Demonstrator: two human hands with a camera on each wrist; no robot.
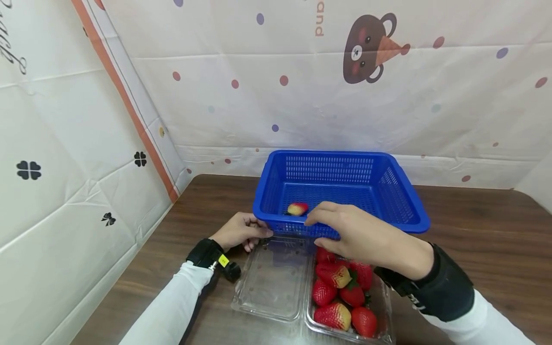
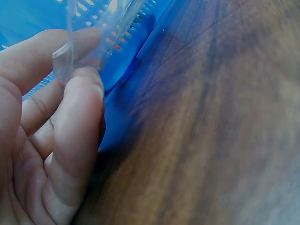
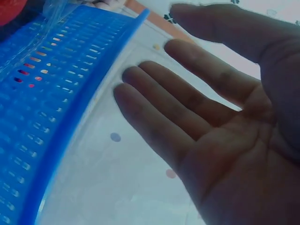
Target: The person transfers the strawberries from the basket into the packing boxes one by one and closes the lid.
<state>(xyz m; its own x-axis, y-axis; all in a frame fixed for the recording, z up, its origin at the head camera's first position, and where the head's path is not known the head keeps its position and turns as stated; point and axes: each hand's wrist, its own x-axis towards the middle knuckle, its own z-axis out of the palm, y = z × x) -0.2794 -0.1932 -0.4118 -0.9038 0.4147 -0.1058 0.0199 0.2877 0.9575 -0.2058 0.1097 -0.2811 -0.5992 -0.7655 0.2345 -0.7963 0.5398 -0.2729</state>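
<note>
A clear plastic clamshell lies opened out on the table, its lid [image 1: 273, 282] to the left and its strawberry-filled tray [image 1: 387, 316] to the right. My left hand [image 1: 239, 232] pinches the lid's far left corner between thumb and forefinger; the left wrist view shows the thin plastic edge [image 2: 63, 58] there. Over the tray's far end and the front rim of a blue basket [image 1: 340, 154] hovers my right hand [image 1: 360, 232], fingers extended and apart, holding nothing in the right wrist view. One red-and-pale strawberry [image 1: 297, 209] lies inside the basket, near its front left.
Several strawberries [image 1: 332, 316] fill the tray, some with green leaves. The basket stands just behind the clamshell on a dark wooden table [image 1: 465, 225]. A patterned cloth [image 1: 215, 110] hangs behind the table and along its left side.
</note>
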